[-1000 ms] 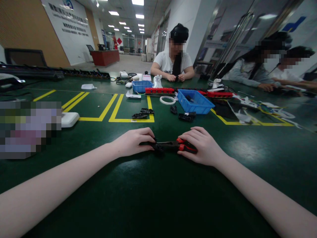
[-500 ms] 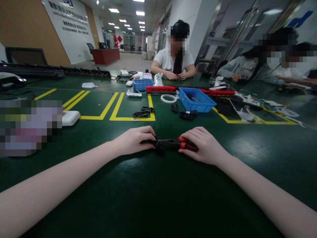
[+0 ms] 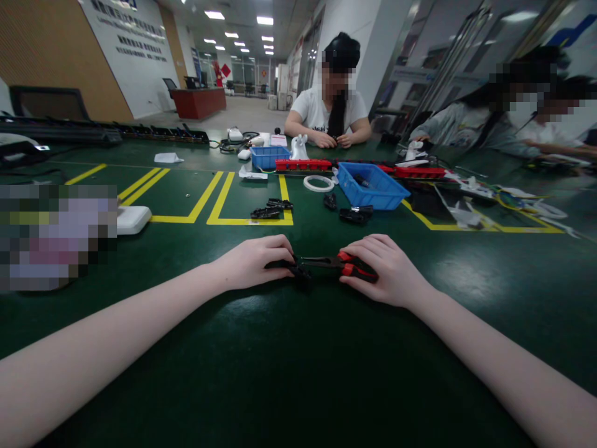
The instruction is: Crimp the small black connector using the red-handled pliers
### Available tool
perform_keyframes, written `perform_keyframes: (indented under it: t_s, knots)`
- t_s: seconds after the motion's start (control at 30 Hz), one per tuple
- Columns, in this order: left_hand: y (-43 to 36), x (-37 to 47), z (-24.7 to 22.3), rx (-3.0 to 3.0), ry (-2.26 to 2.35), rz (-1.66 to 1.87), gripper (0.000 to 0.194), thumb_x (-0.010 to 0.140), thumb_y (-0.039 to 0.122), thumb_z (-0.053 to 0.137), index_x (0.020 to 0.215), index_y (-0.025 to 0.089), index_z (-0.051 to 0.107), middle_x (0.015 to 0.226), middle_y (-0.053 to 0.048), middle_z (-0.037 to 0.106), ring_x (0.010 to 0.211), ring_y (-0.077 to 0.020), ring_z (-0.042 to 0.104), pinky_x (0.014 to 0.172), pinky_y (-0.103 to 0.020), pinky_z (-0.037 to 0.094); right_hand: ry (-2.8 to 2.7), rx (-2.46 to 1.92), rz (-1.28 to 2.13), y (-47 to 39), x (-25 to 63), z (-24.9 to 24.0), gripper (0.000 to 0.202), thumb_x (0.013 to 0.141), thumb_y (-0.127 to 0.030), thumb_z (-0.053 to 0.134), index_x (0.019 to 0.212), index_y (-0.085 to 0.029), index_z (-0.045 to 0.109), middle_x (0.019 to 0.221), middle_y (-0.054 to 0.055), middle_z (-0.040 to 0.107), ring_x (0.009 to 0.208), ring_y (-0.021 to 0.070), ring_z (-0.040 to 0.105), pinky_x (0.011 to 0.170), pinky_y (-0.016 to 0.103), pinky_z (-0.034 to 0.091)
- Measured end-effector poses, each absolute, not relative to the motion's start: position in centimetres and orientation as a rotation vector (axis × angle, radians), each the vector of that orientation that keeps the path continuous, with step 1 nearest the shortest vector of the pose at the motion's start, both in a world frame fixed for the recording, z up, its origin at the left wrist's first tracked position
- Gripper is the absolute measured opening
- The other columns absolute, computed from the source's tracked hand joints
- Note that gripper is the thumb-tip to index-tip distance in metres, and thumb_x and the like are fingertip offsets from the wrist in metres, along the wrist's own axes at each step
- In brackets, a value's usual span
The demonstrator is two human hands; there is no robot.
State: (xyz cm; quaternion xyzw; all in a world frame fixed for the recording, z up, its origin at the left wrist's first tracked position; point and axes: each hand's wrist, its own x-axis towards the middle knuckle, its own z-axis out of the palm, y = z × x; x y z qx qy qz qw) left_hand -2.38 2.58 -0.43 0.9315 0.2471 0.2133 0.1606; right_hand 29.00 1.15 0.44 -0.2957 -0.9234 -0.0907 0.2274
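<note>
My left hand (image 3: 259,261) is closed around a small black part (image 3: 300,269), dark and jagged, whose exact kind I cannot make out. Red-and-black long-nose pliers (image 3: 347,264) are gripped in my right hand (image 3: 387,269). Their thin jaws point left and reach the black part; whether they pinch it is too small to tell. Both hands are low over the green table (image 3: 298,361). Farther off, more black parts (image 3: 267,212) lie by the yellow tape, and others (image 3: 356,214) are beside a blue bin (image 3: 373,190).
A white tape roll (image 3: 319,183) lies left of the blue bin. Behind it are a smaller blue bin (image 3: 269,157) and a red strip (image 3: 303,165). At left is a white box (image 3: 133,220) beside a blurred-out item. A co-worker (image 3: 332,112) sits opposite; others sit at right.
My right hand and the pliers have shifted slightly right, and the handles look a little more spread. My left hand keeps its hold on the black part. The view has tilted slightly.
</note>
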Motion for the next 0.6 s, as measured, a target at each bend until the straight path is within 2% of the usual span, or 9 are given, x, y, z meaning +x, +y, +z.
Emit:
perform_keyframes:
  t_s: [0.43,0.6]
  knots:
    - [2.72,-2.47,-0.58,2.655,0.710,0.615,0.015,0.095,0.024,0.061,0.106,0.016,0.067,0.115,-0.007,0.061,0.101,-0.0198,0.065,0.085,-0.034,0.057,-2.623,-0.788,-0.282,0.87,28.73,0.48,0.032,0.090,-0.043,0.063,0.108,-0.016,0.060,0.099,0.011,0.073,0.087,0.0244,0.067,0.090,0.044,0.044]
    - [2.53,-2.39,-0.30,2.644,0.723,0.595,0.022,0.093,0.033,0.064,0.106,0.016,0.067,0.117,-0.008,0.060,0.101,-0.0207,0.065,0.087,-0.036,0.057,-2.649,-0.788,-0.296,0.77,28.64,0.55,0.033,0.092,-0.044,0.061,0.107,-0.014,0.061,0.097,0.012,0.072,0.086,0.0246,0.067,0.089,0.044,0.043]
